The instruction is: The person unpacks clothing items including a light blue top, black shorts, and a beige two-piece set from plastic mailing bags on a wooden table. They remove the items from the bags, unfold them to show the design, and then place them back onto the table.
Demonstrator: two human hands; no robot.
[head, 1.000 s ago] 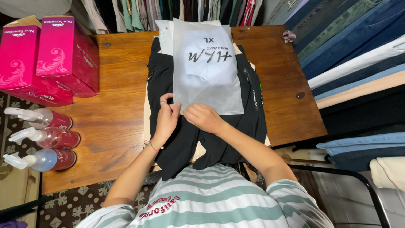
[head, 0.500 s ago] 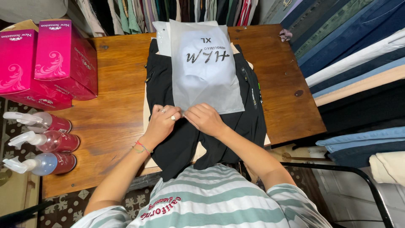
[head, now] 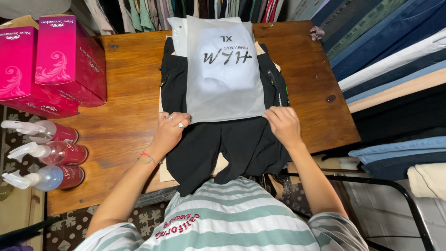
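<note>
Grey plastic garment bag (head: 224, 69) lies flat on top of a black garment (head: 237, 144), which is spread on a wooden surface (head: 125, 93). The bag's long axis runs away from the person, from its near edge at the hands toward the hanging clothes (head: 186, 7) at the far side; its printed side faces up, with the print reading upside down from the person's side. The black garment follows the same line, its lower end drooping over the near edge of the surface toward the person's striped shirt (head: 232, 218). The left hand (head: 169, 132) rests at the bag's near left corner, fingers pressed together and curled on the edge, though whether they pinch it I cannot tell. The right hand (head: 284, 124) sits at the near right corner, fingers bent down onto the edge, again with the grip unclear. The two hands are well apart, one at each corner. To the left stand two pink boxes (head: 51, 60), and nearer the person three spray bottles (head: 44, 153) lie on their sides. Folded fabric stacks (head: 390, 60) fill the right.
</note>
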